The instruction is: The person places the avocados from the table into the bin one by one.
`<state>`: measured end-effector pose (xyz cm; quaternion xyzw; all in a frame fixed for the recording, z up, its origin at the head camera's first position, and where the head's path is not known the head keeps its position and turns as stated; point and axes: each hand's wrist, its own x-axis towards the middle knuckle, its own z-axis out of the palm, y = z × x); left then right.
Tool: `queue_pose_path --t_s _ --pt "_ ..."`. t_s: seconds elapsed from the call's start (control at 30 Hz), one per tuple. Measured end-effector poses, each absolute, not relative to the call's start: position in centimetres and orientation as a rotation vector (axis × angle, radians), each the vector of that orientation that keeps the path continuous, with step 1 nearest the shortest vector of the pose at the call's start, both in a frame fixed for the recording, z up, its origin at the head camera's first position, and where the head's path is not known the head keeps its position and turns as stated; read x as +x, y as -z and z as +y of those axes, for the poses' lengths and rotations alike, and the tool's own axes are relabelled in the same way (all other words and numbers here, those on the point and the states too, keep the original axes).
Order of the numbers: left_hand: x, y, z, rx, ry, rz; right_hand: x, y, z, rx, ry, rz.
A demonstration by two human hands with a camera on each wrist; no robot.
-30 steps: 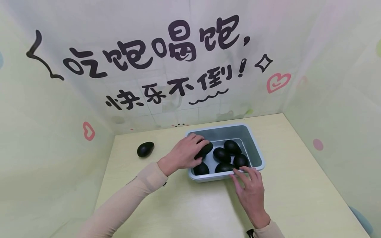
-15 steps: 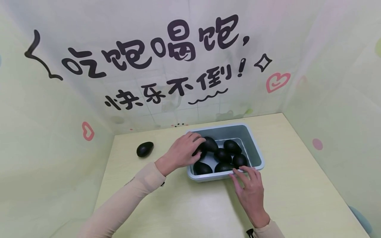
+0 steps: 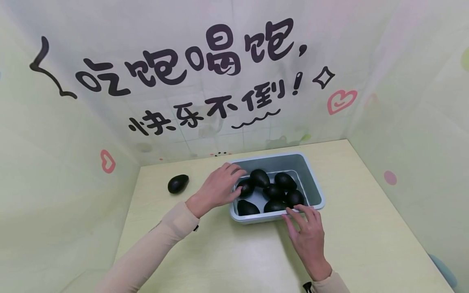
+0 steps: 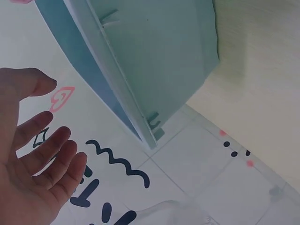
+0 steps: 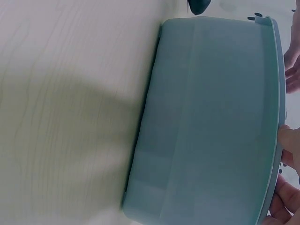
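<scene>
Several dark avocados [image 3: 259, 178] lie in a grey-blue plastic bin [image 3: 253, 220] on the table. My left hand [image 3: 218, 185] is over the bin's left rim, close to the leftmost avocado [image 3: 247, 188]; its fingers are loosely bent and hold nothing, as the left wrist view of that hand [image 4: 40, 159] also shows. At the front rim, my right hand [image 3: 309, 238] pinches the bin's edge. In the right wrist view its thumb lies on the outer side of the rim, with the other fingers beyond it.
One more avocado [image 3: 178, 184] lies alone on the pale wooden table [image 3: 234, 260], left of the bin. A printed curtain [image 3: 234, 101] with black lettering stands behind the table, and similar sheets flank both sides.
My left hand has let go of an avocado inside the bin and moved back left to the rim. The avocado now rests among the others. My right hand stays at the front rim.
</scene>
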<state>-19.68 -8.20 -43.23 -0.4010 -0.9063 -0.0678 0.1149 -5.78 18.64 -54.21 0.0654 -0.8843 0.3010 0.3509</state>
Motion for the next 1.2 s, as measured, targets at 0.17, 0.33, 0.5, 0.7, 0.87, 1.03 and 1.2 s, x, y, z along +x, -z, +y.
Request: queue_pose_path --t_s 0.17,0.33,0.5,0.7,0.87,1.03,1.2 --pt "-19.6 43.6 -8.7 -1.145 0.222 -2.672 -5.8 54.1 18.6 0.169 -0.783 -2.29" --pt "-19.6 44.1 -9.1 -1.131 0.247 -2.672 -5.8 54.2 18.6 0.175 -0.773 -2.279" --pt "-19.5 44.7 -9.7 -1.101 0.329 -2.661 -5.8 54.3 18.5 0.168 -0.783 -2.286" --pt "-19.5 45.3 -10.2 -1.057 0.395 -2.65 -5.7 54.3 18.5 0.17 -0.773 -2.272" --pt "-19.4 45.7 -10.6 -1.023 0.451 -2.674 -5.6 54.3 18.4 0.163 -0.774 -2.277" --pt "-19.5 46.2 -11.1 -0.97 0.484 -2.718 -5.6 54.4 18.5 0.16 -0.773 -2.283" --pt "-19.5 46.6 -11.5 -0.917 0.525 -2.724 -5.7 54.4 18.5 0.163 -0.778 -2.28"
